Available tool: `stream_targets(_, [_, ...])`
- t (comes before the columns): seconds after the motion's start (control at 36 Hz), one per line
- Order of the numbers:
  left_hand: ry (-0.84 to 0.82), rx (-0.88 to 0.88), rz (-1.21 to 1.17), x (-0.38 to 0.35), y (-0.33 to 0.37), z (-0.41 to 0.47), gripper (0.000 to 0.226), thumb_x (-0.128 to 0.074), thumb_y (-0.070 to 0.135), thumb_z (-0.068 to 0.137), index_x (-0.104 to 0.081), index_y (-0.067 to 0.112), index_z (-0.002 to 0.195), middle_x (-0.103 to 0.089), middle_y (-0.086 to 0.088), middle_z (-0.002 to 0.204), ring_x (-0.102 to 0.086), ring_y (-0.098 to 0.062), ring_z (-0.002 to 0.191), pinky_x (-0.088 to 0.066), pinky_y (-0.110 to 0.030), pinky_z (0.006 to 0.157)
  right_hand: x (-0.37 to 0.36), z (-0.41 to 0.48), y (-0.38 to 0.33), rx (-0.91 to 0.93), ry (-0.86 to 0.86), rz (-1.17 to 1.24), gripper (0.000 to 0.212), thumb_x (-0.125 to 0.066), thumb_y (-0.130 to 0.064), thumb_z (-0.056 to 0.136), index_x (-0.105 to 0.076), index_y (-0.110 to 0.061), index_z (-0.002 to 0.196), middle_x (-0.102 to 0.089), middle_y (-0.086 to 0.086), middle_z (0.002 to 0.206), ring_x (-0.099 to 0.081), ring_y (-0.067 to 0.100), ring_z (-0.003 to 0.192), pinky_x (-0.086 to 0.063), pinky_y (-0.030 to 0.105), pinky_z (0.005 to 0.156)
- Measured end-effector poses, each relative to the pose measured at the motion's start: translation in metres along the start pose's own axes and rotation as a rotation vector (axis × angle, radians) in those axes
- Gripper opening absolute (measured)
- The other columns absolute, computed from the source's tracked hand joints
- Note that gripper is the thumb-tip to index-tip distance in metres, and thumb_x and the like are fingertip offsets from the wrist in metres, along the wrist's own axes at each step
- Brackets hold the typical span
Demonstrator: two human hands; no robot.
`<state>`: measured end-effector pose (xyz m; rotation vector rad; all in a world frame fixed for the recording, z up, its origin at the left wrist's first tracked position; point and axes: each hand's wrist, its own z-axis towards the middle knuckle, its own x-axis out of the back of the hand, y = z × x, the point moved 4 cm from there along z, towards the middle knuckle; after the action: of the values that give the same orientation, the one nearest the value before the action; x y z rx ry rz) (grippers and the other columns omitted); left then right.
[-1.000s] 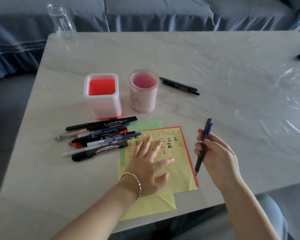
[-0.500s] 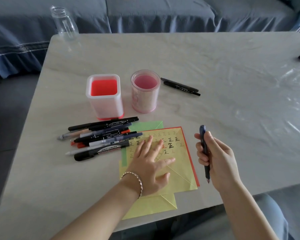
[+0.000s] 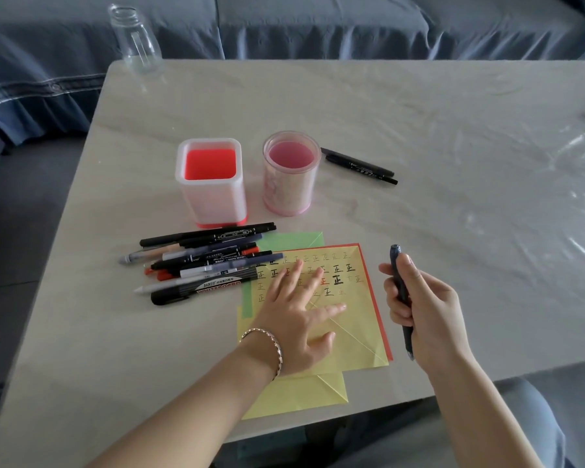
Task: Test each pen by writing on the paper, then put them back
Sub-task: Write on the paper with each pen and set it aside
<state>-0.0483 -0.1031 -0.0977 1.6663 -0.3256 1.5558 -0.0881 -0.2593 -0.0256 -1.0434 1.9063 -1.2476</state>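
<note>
I see the dark blue pen upright, tip down, in my right grip, whose fingers curl round it, just right of the yellow paper. My left grip lies flat, fingers spread, on that paper. Loose pens lie on the worktop to the left.

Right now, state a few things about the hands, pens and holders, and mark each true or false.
1. The right hand grips a dark blue pen. True.
2. The left hand holds a pen. False: the left hand lies flat on the yellow paper.
3. The square holder is full of pens. False: no pens stand in the square holder.
4. Two black pens lie beside the round holder. True.
</note>
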Motion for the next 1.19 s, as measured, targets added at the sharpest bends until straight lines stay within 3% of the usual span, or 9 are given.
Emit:
stream_targets(0.17, [0.017, -0.015, 0.0, -0.002, -0.001, 0.0, 0.043, -0.045, 0.047, 0.076, -0.06, 0.04, 0.115, -0.041, -0.014, 0.141, -0.024, -0.042, 0.134, -0.01, -0.045, 0.108, 0.0, 0.001, -0.003, 0.01, -0.004, -0.004, 0.032, -0.047, -0.033, 0.091, -0.067, -0.008, 0.088, -0.044, -0.002, 0.056, -0.029, 0.007, 0.045, -0.025, 0.018, 0.043])
stream_targets(0.31, [-0.017, 0.0, -0.014, -0.001, -0.001, 0.0, 0.049, -0.036, 0.051, 0.078, -0.054, 0.042, 0.122, -0.024, -0.01, 0.15, -0.003, -0.036, 0.14, 0.003, -0.044, 0.111, -0.003, 0.013, -0.009, -0.02, 0.012, 0.005, 0.022, -0.042, -0.009, 0.097, -0.064, -0.009, 0.095, -0.051, 0.001, 0.072, -0.043, 0.012, 0.058, -0.038, 0.024, 0.06])
stream_targets(0.42, [0.003, -0.019, -0.03, -0.004, -0.002, -0.001, 0.044, -0.044, 0.045, 0.078, -0.06, 0.033, 0.117, -0.041, -0.015, 0.142, -0.025, -0.037, 0.135, -0.009, -0.045, 0.109, -0.008, 0.027, -0.028, 0.016, 0.08, 0.078, 0.017, -0.045, -0.004, 0.095, -0.061, -0.006, 0.088, -0.058, 0.0, 0.074, -0.058, 0.01, 0.058, -0.051, 0.029, 0.075])
stream_targets(0.58, [0.388, 0.047, -0.269, 0.022, -0.006, -0.006, 0.039, -0.045, 0.023, 0.086, -0.043, 0.011, 0.123, -0.055, -0.01, 0.127, -0.046, -0.019, 0.12, -0.036, -0.038, 0.099, -0.022, 0.038, -0.05, 0.041, 0.059, 0.052, 0.009, -0.055, -0.01, 0.09, -0.061, -0.009, 0.083, -0.059, 0.003, 0.074, -0.056, 0.011, 0.066, -0.052, 0.029, 0.075])
stream_targets(0.72, [0.806, 0.237, -0.312, 0.075, -0.014, -0.016, 0.04, -0.039, 0.017, 0.088, -0.036, 0.011, 0.127, -0.042, -0.009, 0.132, -0.037, -0.021, 0.125, -0.028, -0.029, 0.108, -0.047, 0.026, -0.047, 0.066, -0.001, -0.105, 0.006, -0.06, -0.01, 0.087, -0.065, -0.012, 0.085, -0.067, 0.0, 0.067, -0.058, 0.007, 0.06, -0.049, 0.021, 0.062])
stream_targets(0.86, [0.576, 0.114, 0.0, 0.095, -0.019, -0.006, 0.041, -0.037, 0.026, 0.094, -0.037, 0.009, 0.131, -0.048, -0.013, 0.133, -0.04, -0.024, 0.126, -0.025, -0.037, 0.109, -0.079, 0.007, -0.034, 0.02, -0.186, -0.117, 0.016, -0.054, -0.012, 0.09, -0.065, -0.008, 0.08, -0.07, 0.005, 0.065, -0.055, 0.013, 0.058, -0.045, 0.024, 0.059])
stream_targets(0.94, [0.449, 0.098, 0.033, 0.092, -0.028, -0.002, 0.034, -0.031, 0.033, 0.096, -0.045, 0.014, 0.121, -0.066, -0.003, 0.104, -0.063, -0.02, 0.094, -0.036, -0.028, 0.092, -0.094, 0.003, -0.03, -0.001, -0.306, -0.118, 0.018, -0.053, -0.013, 0.09, -0.066, -0.007, 0.08, -0.07, 0.006, 0.067, -0.055, 0.012, 0.058, -0.042, 0.021, 0.056])
stream_targets(1.06, [0.427, 0.152, 0.139, 0.094, -0.048, -0.006, 0.028, -0.044, 0.018, 0.086, -0.058, 0.011, 0.109, -0.063, 0.002, 0.076, -0.063, -0.016, 0.066, -0.049, -0.026, 0.065, -0.097, 0.014, -0.034, 0.107, -0.411, -0.334, 0.009, -0.057, -0.015, 0.089, -0.066, -0.015, 0.091, -0.072, 0.0, 0.071, -0.057, 0.007, 0.059, -0.046, 0.017, 0.055])
stream_targets(1.19, [0.442, 0.312, 0.144, 0.099, -0.089, -0.02, 0.037, -0.077, -0.012, 0.06, -0.07, 0.0, 0.095, -0.058, -0.012, 0.076, -0.059, -0.028, 0.062, -0.054, -0.036, 0.055, -0.072, 0.086, -0.039, 0.266, -0.168, -0.69, 0.015, -0.06, -0.015, 0.086, -0.067, -0.016, 0.1, -0.071, -0.001, 0.088, -0.06, 0.01, 0.074, -0.049, 0.026, 0.076])
